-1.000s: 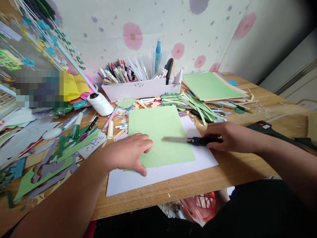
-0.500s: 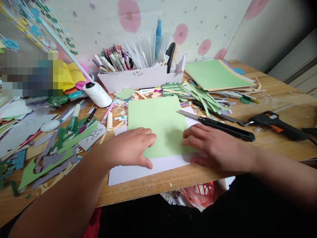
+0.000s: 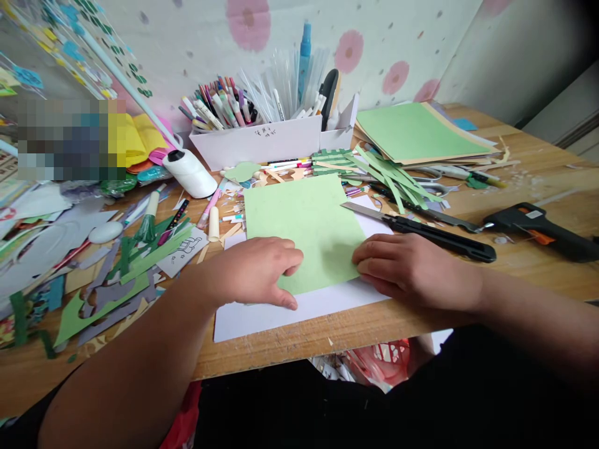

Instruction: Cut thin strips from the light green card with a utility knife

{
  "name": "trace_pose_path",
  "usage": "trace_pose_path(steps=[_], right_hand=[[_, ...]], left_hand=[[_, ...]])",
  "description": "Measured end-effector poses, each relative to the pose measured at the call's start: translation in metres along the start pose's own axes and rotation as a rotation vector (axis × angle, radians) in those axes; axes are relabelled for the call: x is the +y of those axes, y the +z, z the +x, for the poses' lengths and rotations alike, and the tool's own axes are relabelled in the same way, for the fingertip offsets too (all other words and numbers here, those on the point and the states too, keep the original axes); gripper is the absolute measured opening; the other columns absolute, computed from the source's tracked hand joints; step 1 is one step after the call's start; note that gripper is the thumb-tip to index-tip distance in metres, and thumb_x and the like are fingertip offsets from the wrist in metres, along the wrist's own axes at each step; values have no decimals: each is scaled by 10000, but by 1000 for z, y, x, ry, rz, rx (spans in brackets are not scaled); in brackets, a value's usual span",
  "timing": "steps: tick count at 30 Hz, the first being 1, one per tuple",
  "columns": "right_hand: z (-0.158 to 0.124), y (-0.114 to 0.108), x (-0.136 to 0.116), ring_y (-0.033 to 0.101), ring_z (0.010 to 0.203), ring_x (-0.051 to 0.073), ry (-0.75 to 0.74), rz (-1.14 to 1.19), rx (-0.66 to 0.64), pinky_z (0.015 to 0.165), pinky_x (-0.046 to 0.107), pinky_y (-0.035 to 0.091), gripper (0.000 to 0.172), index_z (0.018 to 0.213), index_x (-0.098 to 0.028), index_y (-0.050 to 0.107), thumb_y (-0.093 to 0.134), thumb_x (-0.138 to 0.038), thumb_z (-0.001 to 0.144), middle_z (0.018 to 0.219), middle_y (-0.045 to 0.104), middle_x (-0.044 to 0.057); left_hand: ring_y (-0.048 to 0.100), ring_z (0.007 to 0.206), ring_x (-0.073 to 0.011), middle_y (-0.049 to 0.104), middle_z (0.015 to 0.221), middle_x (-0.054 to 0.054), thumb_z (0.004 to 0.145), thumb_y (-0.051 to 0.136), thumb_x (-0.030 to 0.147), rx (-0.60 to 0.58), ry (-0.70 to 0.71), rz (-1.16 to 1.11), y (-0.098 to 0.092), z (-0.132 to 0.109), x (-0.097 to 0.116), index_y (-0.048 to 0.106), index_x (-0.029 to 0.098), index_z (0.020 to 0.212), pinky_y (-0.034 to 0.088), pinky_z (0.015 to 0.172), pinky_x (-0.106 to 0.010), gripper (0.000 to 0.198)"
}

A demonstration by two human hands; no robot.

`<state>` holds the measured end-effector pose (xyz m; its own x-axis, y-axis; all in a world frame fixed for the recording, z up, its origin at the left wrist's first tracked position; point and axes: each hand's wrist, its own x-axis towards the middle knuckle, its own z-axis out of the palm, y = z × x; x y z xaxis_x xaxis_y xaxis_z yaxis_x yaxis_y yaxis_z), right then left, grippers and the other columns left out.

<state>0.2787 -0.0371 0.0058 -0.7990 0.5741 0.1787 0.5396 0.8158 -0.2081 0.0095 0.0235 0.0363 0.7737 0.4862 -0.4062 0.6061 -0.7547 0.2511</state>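
Observation:
A light green sheet of paper lies over a white sheet near the table's front edge. My left hand rests on the green sheet's left side, its thumb apart from the fingers and reaching over the white sheet. At the lower right corner, my right hand has its fingers drawn together on the green sheet's edge; its thumb is mostly hidden. Just beyond that hand lies a black utility knife, blade out, its tip over the green sheet's right edge.
A glue gun lies on the right, below stacked coloured sheets. Paper scraps cover the left side. Behind stand a white box of pens and a white thread spool. Green strips lie beyond the knife.
My right hand's fingers have closed together at the green sheet's corner. My left hand stays in nearly the same place on the paper. The whole view has shifted slightly.

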Motion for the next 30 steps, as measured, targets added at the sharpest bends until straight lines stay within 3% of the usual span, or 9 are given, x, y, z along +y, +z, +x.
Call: trace_pose_path(steps=[4,10,16,20,23,27,30], right_hand=[[-2,3,5,522,891,185,13,26,18,771,334,431,245,858,-134,631,413,-170,964,940,611,89],[-1,5,3,487,835,181,17,11,22,737,324,401,192,821,-132,622,469,-174,929,868,589,82],[5,9,-3,480,792,171,160,26,27,729,318,376,267,818,-146,636,467,-289,967,835,586,69],[10,7,-4,480,748,143,298,147,-59,690,280,366,230,789,-144,602,492,-259,954,819,582,55],[17,4,-5,496,753,141,398,157,-130,702,273,369,212,759,-147,580,517,-240,939,813,594,52],[25,1,-5,534,772,149,519,173,-202,721,269,381,192,757,-153,606,552,-245,916,810,624,59],[27,-1,-3,545,743,147,601,198,-226,696,266,382,182,773,-165,645,577,-278,898,801,645,54]], left_hand=[[491,717,-154,539,814,13,794,706,478,57,50,11,6,7,14,491,196,780,276,583,-274,355],[478,675,-135,527,769,21,902,576,253,158,138,30,16,13,24,486,180,760,309,593,-262,183],[473,652,-127,505,729,27,922,526,203,203,169,24,18,14,23,507,170,745,327,593,-260,182],[480,641,-115,521,721,28,921,535,174,214,189,-28,19,14,19,532,162,739,339,589,-239,182],[535,693,-118,592,791,22,916,559,170,232,213,-95,21,14,13,596,171,886,364,622,-227,47],[590,764,-130,652,913,15,919,554,152,250,269,-116,24,13,8,552,239,1243,393,677,-223,335],[603,767,-130,664,928,12,927,547,157,264,288,-101,24,12,8,572,259,1263,399,677,-218,352]])
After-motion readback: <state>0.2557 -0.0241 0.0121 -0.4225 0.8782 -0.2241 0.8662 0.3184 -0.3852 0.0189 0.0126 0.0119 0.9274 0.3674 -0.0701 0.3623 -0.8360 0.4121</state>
